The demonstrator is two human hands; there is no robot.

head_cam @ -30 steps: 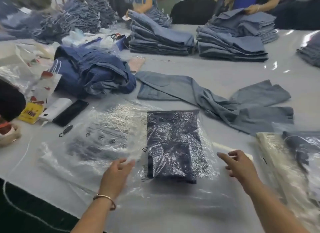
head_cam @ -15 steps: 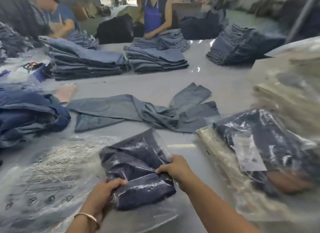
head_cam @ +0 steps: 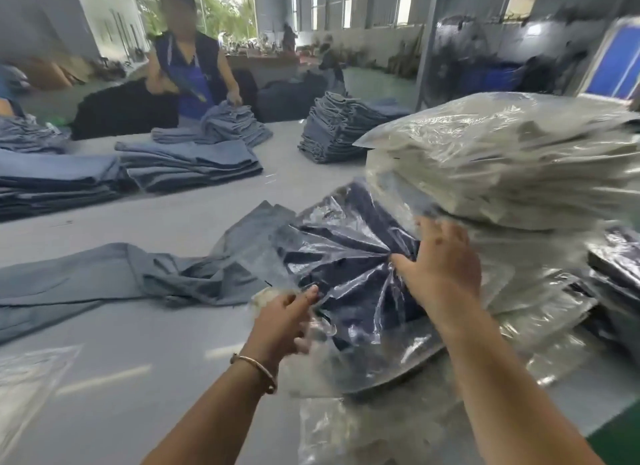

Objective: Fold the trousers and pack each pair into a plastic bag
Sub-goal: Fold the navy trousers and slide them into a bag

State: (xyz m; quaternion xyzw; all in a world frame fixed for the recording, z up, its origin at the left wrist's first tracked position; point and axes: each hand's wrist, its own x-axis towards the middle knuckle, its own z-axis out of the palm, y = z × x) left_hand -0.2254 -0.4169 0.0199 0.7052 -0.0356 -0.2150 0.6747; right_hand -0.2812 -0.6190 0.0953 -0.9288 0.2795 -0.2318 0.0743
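A dark navy pair of folded trousers in a clear plastic bag [head_cam: 346, 267] is lifted and tilted in front of the pile of packed bags at the right. My right hand [head_cam: 440, 267] grips the bag's upper side, and the film bunches in radial creases under the fingers. My left hand [head_cam: 284, 315], with a bracelet on the wrist, pinches the bag's lower left edge. An unfolded grey-blue pair of trousers [head_cam: 121, 277] lies spread on the table to the left.
A tall pile of packed bags with pale garments [head_cam: 502, 174] stands at the right, more dark packed bags [head_cam: 613, 264] beside it. Stacks of folded blue trousers [head_cam: 187, 163] line the far side, where a person [head_cam: 188, 66] sorts them. An empty bag [head_cam: 27, 378] lies at the lower left.
Both hands took hold of the bagged navy trousers on the table, lifted them and carried them right to the pile of packed bags. The view swung right.
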